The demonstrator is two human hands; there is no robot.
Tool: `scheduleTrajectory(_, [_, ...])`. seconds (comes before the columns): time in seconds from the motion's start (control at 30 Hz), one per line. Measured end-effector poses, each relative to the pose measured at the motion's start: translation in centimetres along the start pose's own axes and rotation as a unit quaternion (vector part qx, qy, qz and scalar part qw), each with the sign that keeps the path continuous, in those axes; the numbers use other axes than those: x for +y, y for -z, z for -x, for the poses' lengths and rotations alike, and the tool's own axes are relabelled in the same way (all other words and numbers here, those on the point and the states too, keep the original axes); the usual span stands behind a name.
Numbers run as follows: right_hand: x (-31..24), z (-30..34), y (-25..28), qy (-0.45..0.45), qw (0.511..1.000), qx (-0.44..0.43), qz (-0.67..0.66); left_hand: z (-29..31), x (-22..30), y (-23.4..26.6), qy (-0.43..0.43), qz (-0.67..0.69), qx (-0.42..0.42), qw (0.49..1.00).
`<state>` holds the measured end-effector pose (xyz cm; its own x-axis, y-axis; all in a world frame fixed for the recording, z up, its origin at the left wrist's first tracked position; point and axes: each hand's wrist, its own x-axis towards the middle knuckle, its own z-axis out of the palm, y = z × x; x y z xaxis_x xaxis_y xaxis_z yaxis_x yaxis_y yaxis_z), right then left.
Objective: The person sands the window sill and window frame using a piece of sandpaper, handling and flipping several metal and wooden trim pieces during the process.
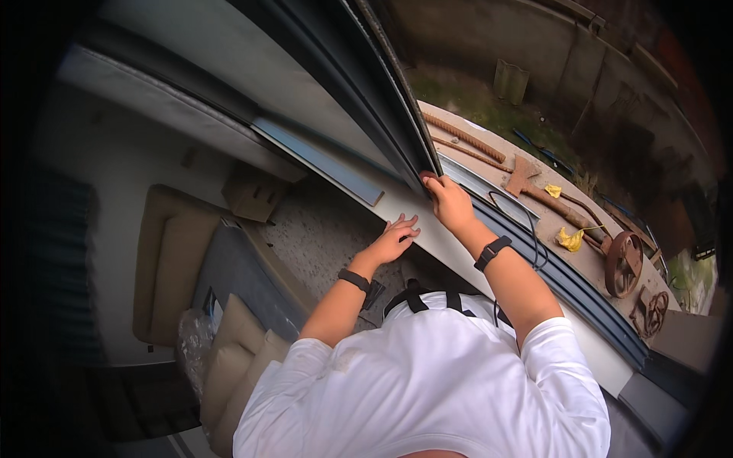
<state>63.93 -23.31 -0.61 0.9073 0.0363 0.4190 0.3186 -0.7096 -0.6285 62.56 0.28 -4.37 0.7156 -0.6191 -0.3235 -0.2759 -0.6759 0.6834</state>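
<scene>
I look down over my white shirt at a window sill. My left hand rests flat on the pale sill, fingers spread, holding nothing. My right hand grips the lower corner of the dark sliding window frame where it meets the track. Both wrists wear black bands. The frame's dark rails run up and to the left from my right hand.
Outside on the ledge lie rusty rods, a rusty wheel, a hammer-like tool and yellow scraps. Inside, below left, are a beige sofa, cushions, a cardboard box and speckled floor.
</scene>
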Motion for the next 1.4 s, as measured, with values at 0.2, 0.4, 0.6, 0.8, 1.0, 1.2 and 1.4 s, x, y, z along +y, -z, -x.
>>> scheduleTrajectory(0.2, [1.2, 0.2, -0.4, -0.085, 0.983, -0.141, 0.078, 0.0, 0.0, 0.0, -0.005, 0.005, 0.003, 1.0])
scheduleTrajectory(0.4, [-1.8, -1.8, 4.8, -0.12, 0.982, -0.123, -0.076, 0.6, -0.1, 0.4, -0.018, 0.008, 0.004, 1.0])
scheduleTrajectory(0.6, [-8.3, -2.0, 15.4, -0.183, 0.652, 0.003, -0.736, 0.5, -1.5, 1.0, -0.06, 0.025, -0.044, 0.997])
scheduleTrajectory(0.8, [-12.4, -1.8, 16.3, -0.05, 0.599, 0.036, -0.798, 0.1, -1.9, 3.0, -0.102, -0.036, -0.113, 0.988])
scheduleTrajectory(1.0, [-15.6, -2.1, 14.4, -0.072, 0.645, 0.136, -0.748, -1.4, -1.0, 4.8, -0.18, -0.178, -0.129, 0.959])
scheduleTrajectory(1.2, [-19.6, 0.9, 14.6, -0.213, 0.961, 0.168, -0.049, -2.8, -1.3, 6.1, -0.269, -0.262, -0.154, 0.914])
scheduleTrajectory(1.4, [-25.0, 7.3, 15.7, -0.174, 0.963, 0.128, 0.16, -3.8, 2.8, 7.9, -0.304, -0.317, -0.231, 0.868])
